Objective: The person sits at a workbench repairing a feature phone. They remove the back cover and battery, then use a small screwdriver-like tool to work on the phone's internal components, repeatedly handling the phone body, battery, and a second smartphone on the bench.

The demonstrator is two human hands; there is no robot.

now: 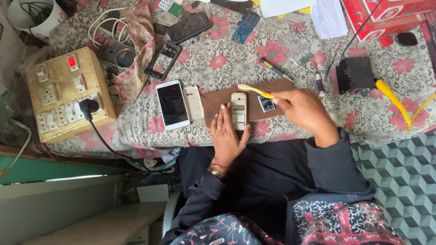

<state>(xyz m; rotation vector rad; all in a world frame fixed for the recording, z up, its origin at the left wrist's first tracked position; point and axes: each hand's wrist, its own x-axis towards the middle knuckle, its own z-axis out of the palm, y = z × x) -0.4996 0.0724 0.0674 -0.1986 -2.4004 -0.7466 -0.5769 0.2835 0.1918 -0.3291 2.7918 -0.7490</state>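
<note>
My left hand point(225, 136) rests on a brown work mat point(213, 102), fingers and thumb around the lower end of a small open-backed phone point(239, 110) lying face down. My right hand point(303, 110) holds a yellow toothbrush point(255, 90), its head hovering just above the top of that phone. A small flat battery point(266, 104) lies on the mat between the phone and my right hand. A white back cover point(194, 103) lies at the mat's left edge.
A white smartphone point(172, 105) lies left of the cover. A switchboard box point(66, 95) with a black plug stands at far left. A screwdriver point(275, 69), phone frame point(163, 60), black box point(354, 75), yellow coiled cord point(396, 102) and red cartons point(385, 16) sit on the floral cloth point(227, 59).
</note>
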